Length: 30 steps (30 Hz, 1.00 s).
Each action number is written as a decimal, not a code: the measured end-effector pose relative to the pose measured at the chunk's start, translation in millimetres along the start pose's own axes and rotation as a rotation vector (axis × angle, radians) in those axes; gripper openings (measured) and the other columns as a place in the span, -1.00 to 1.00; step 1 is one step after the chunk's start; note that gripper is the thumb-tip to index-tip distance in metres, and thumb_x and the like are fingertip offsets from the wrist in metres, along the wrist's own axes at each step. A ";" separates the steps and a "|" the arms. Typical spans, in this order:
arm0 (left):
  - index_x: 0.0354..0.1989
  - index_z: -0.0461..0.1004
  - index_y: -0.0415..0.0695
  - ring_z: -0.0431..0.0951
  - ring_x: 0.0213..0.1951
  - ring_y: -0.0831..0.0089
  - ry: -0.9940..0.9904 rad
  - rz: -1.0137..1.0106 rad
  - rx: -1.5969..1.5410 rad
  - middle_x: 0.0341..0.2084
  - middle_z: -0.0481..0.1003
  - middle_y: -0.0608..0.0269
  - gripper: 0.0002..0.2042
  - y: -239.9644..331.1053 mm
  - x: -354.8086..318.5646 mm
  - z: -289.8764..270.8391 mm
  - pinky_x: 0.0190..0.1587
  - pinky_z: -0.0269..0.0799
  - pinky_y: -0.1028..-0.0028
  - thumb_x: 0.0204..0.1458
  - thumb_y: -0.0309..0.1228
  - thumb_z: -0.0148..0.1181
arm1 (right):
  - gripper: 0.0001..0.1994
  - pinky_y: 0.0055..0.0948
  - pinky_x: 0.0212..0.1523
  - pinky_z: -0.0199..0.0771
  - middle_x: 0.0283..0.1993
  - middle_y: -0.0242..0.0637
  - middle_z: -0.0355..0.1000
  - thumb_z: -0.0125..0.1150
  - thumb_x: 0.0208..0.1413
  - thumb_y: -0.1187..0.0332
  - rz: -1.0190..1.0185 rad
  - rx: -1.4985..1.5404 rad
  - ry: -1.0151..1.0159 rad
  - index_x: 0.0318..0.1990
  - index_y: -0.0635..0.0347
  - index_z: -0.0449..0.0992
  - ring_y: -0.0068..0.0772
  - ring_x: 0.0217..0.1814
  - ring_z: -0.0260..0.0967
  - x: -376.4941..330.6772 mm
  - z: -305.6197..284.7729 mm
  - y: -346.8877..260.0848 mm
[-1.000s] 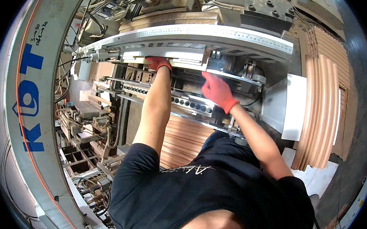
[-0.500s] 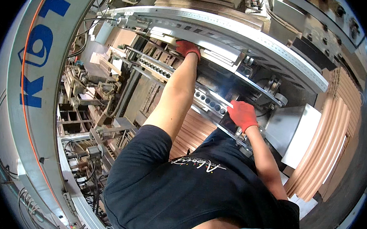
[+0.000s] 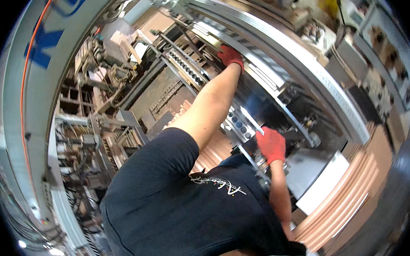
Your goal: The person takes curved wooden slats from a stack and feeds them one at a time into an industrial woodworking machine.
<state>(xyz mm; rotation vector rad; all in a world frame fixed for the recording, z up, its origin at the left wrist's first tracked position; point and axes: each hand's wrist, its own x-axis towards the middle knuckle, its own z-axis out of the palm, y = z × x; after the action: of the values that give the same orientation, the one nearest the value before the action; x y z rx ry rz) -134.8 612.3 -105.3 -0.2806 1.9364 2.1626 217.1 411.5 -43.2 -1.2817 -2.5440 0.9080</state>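
Our left hand [image 3: 231, 56] in its red glove is way up inside the machine, fingers curled over a metal rail [image 3: 260, 72] under the curved silver frame [image 3: 311, 83]. Our right hand [image 3: 271, 144], also gloved, sits lower, resting on the bar with round holes [image 3: 239, 124]; we can't tell if those fingers are closed on anything. Wood panels [image 3: 346, 202] are stacked well off to the right, and an orange cable [image 3: 26, 70] runs down the left frame.

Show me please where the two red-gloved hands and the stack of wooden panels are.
left hand [image 3: 231, 56], head view, back of the glove
right hand [image 3: 271, 144], head view, back of the glove
stack of wooden panels [image 3: 351, 193], head view, panel edges
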 end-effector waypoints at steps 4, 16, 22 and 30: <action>0.20 0.32 -0.20 0.48 0.08 -0.21 0.098 0.033 0.098 0.04 0.48 -0.26 -0.33 7.5 -45.6 11.3 0.11 0.36 0.03 0.16 0.17 0.01 | -0.67 0.02 -0.22 0.51 -0.33 -0.02 0.56 0.10 0.17 0.05 0.070 -0.062 0.025 -0.32 0.13 0.55 0.12 -0.25 0.53 -1.6 -8.4 -0.9; 0.32 0.18 -0.15 0.36 0.21 -0.24 0.019 -0.163 0.181 0.19 0.36 -0.27 -0.25 36.5 -55.0 -7.0 0.22 0.25 0.04 0.17 0.23 -0.06 | -0.64 -0.01 -0.17 0.50 -0.28 -0.05 0.58 0.07 0.19 0.00 0.077 -0.150 -0.028 -0.31 0.12 0.58 0.10 -0.19 0.54 -1.1 -6.6 -7.4; 0.32 0.19 -0.17 0.35 0.22 -0.23 0.033 -0.161 0.200 0.20 0.35 -0.29 -0.24 46.5 -61.2 -9.5 0.23 0.26 0.03 0.17 0.23 -0.05 | -0.63 -0.03 -0.14 0.48 -0.26 -0.06 0.57 0.06 0.21 0.00 0.093 -0.150 -0.054 -0.29 0.12 0.57 0.08 -0.15 0.52 1.5 -5.7 -7.3; 0.33 0.19 -0.18 0.36 0.21 -0.24 0.040 -0.161 0.206 0.18 0.38 -0.28 -0.24 48.1 -63.1 -14.2 0.23 0.27 0.03 0.17 0.22 -0.06 | -0.62 -0.02 -0.13 0.46 -0.25 -0.06 0.57 0.06 0.21 -0.02 0.119 -0.132 -0.078 -0.25 0.12 0.57 0.08 -0.13 0.51 -0.6 -8.4 -12.7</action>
<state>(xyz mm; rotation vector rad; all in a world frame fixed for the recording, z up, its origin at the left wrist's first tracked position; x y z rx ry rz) -88.6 590.6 -42.9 -0.4297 2.0608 1.8542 212.1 409.1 -29.1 -1.4776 -2.6509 0.8401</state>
